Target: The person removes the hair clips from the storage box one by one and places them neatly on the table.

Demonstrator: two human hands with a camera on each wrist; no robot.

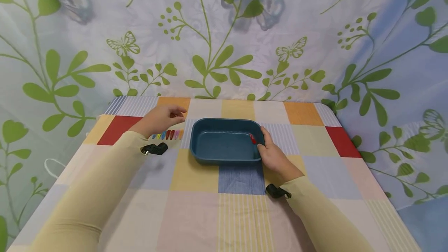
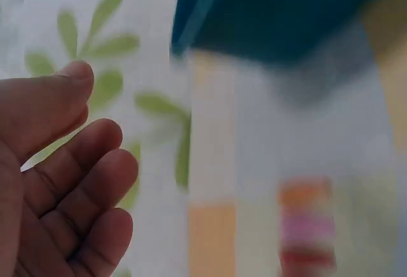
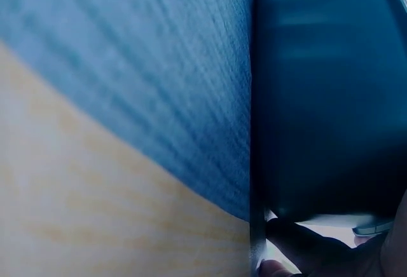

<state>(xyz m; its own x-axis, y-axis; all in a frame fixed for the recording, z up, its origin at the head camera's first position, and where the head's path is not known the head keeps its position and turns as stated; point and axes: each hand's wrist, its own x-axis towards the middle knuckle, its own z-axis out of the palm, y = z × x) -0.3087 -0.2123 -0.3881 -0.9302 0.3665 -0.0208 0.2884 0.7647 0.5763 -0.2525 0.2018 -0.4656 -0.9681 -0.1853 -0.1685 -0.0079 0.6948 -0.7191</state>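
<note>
A dark teal rectangular tray point(image 1: 224, 160) stands at the middle of the table. My right hand point(image 1: 274, 154) grips its right end, with fingers at the rim; the right wrist view shows the tray point(image 3: 331, 99) up close. A small red item point(image 1: 252, 138) lies inside by that hand, its kind too small to tell. My left hand point(image 1: 160, 119) hovers left of the tray, fingers loosely bent and holding nothing. Below it a row of small coloured clips point(image 1: 171, 134) lies on the cloth, partly hidden by the hand and wrist. The same clips point(image 2: 306, 226) look blurred in the left wrist view.
A patchwork tablecloth point(image 1: 196, 213) covers the table. Behind it hangs a curtain point(image 1: 157, 61) with green leaves and butterflies. A white cord point(image 1: 52, 169) loops at the table's left edge.
</note>
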